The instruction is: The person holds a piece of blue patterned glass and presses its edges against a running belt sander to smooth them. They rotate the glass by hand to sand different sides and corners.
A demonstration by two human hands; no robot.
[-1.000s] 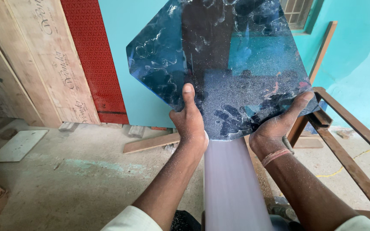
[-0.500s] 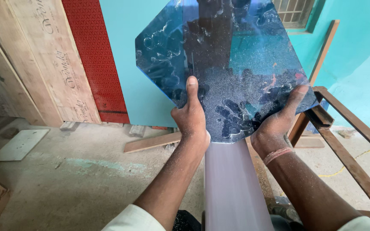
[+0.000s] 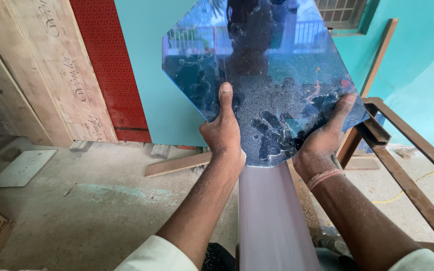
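Note:
I hold up a glossy dark blue octagonal panel (image 3: pixel 272 70), dusty and smudged with handprints, reflecting a building and sky. My left hand (image 3: pixel 223 133) grips its lower left edge with the thumb pressed up on the face. My right hand (image 3: pixel 325 135) grips the lower right edge, fingers spread along the rim. The panel is tilted up in front of me, above a smooth mauve board (image 3: pixel 272 221) that runs toward me between my arms.
Plywood sheets (image 3: pixel 41 75) and a red patterned sheet (image 3: pixel 109 65) lean against the teal wall. A brown metal frame (image 3: pixel 403 175) stands at right. A wood strip (image 3: pixel 177 163) and a pale tile (image 3: pixel 21 168) lie on the dusty concrete floor.
The panel has been raised and tilted further up and to the right; both hands kept their grip and moved with it.

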